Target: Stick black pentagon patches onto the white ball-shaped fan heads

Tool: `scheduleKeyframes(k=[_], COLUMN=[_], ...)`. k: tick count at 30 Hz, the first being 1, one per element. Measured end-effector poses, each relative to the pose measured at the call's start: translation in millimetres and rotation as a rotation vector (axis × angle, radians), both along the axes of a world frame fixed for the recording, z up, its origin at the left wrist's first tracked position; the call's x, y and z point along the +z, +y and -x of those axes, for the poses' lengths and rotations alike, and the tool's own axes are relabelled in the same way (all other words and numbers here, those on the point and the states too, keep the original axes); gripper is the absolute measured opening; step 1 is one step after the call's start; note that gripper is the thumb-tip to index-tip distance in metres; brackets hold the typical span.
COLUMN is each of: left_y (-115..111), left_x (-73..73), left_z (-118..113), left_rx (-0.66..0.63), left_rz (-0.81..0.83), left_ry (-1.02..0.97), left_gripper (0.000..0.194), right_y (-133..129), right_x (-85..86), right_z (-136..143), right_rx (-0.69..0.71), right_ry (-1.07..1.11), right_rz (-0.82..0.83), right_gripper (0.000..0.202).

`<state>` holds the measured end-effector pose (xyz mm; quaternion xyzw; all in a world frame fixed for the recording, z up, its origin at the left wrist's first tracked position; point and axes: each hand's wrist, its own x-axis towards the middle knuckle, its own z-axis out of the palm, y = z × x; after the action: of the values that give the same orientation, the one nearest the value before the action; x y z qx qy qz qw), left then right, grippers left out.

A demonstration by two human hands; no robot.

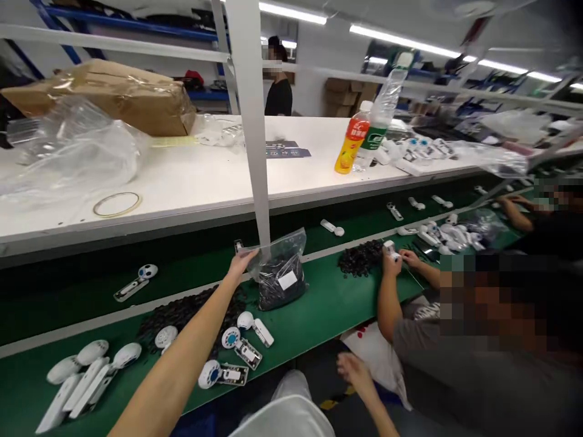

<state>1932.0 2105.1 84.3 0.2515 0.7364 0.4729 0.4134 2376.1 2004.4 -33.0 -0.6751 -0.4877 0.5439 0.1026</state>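
Note:
My left hand (243,262) reaches across the bench, its fingers closed on the top edge of a clear plastic bag (282,282). The bag is filled with small black parts and carries a white label. It rests on the green work surface (334,306). My right hand (355,371) hangs low in front of the bench edge, fingers loosely curled and apart, with nothing visible in it. Under and beside my left forearm lies a pile of small black parts (182,309). White handheld devices with round heads (248,352) lie near it, some with their insides showing.
More white devices (86,382) lie at the left. A conveyor belt (191,261) carries spaced devices behind the bench. A co-worker at the right holds a white device (390,250) beside another black pile (359,258). A shelf post (252,121) and bottles (353,139) stand behind.

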Motion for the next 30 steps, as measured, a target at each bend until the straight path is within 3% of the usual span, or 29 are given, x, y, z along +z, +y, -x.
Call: scheduleKeyframes(k=[2, 4, 7, 9, 12, 18, 20, 23, 27, 30], left_y=[13.8, 14.0, 2.9, -5.6, -16.4, -27.3, -42.0, -97.1, -221.5, -312.5], left_x=[-1.2, -6.3, -14.7, -18.0, -19.8, -21.6, -24.1, -30.9, -39.0, -42.4], left_z=[-23.9, -61.2, -121.2, -150.2, -170.8, -169.6, -163.9, -152.9, -141.6, -146.4], left_rx=[-0.092, -0.191, -0.320, -0.365, -0.350, -0.147, -0.108, -0.062, 0.070, 0.157], left_rz=[0.000, -0.025, -0.081, -0.116, -0.156, -0.113, -0.064, 0.058, 0.396, 0.677], left_ry=[0.032, 0.056, 0.061, 0.051, 0.031, -0.005, -0.034, -0.087, -0.129, -0.182], left_gripper=[0.037, 0.035, 0.032, 0.030, 0.029, 0.031, 0.032, 0.032, 0.029, 0.030], right_y=[77.4, 142.3, 199.5, 214.1, 218.7, 223.5, 229.1, 234.1, 222.9, 209.4], right_x=[7.5, 12.0, 16.1, 17.9, 19.2, 19.2, 21.7, 29.6, 51.2, 80.1], right_z=[16.5, 42.8, 87.0, 108.8, 125.4, 134.0, 134.9, 133.8, 126.3, 116.6], right_rx=[0.058, 0.123, 0.235, 0.338, 0.491, 0.732, 0.777, 0.797, 0.800, 0.792], right_ry=[0.061, 0.126, 0.176, 0.190, 0.183, 0.126, 0.117, 0.147, 0.249, 0.308], right_rz=[-0.096, -0.207, -0.336, -0.369, -0.397, -0.468, -0.488, -0.515, -0.532, -0.566], right_gripper=[0.025, 0.033, 0.047, 0.045, 0.042, 0.031, 0.030, 0.034, 0.043, 0.050])
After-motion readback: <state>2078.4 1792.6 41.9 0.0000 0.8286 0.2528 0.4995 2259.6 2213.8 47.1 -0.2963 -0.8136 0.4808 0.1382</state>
